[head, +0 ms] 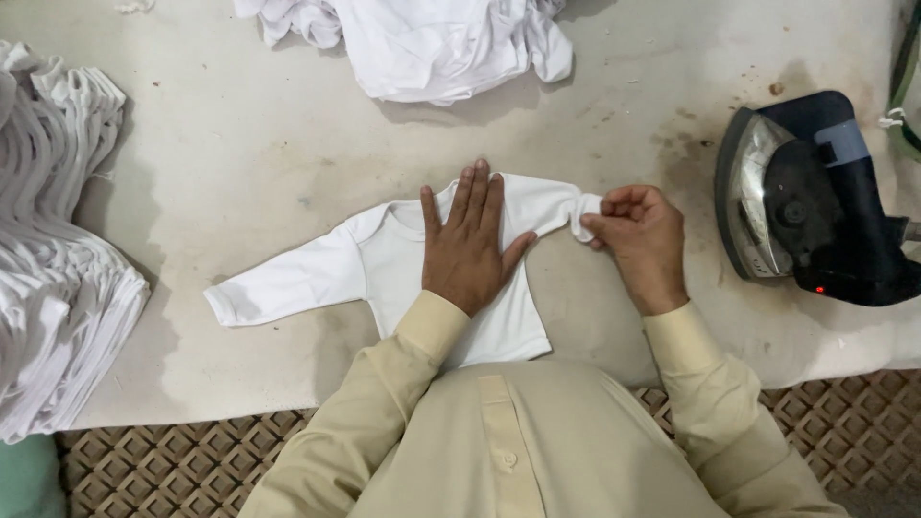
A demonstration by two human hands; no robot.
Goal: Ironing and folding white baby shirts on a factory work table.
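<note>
A small white long-sleeved baby shirt [384,269] lies flat on the padded ironing table [240,144], neck away from me. My left hand [470,240] presses flat on the shirt's chest, fingers spread and pointing away. My right hand [638,235] pinches the cuff of the shirt's right sleeve, which is bunched and folded back at the fingertips. The shirt's left sleeve stretches out flat to the left.
A dark blue steam iron [815,201] rests tipped on its side at the right, soleplate facing left. A tall stack of folded white garments [58,249] fills the left edge. A loose heap of white garments [432,43] lies at the far side.
</note>
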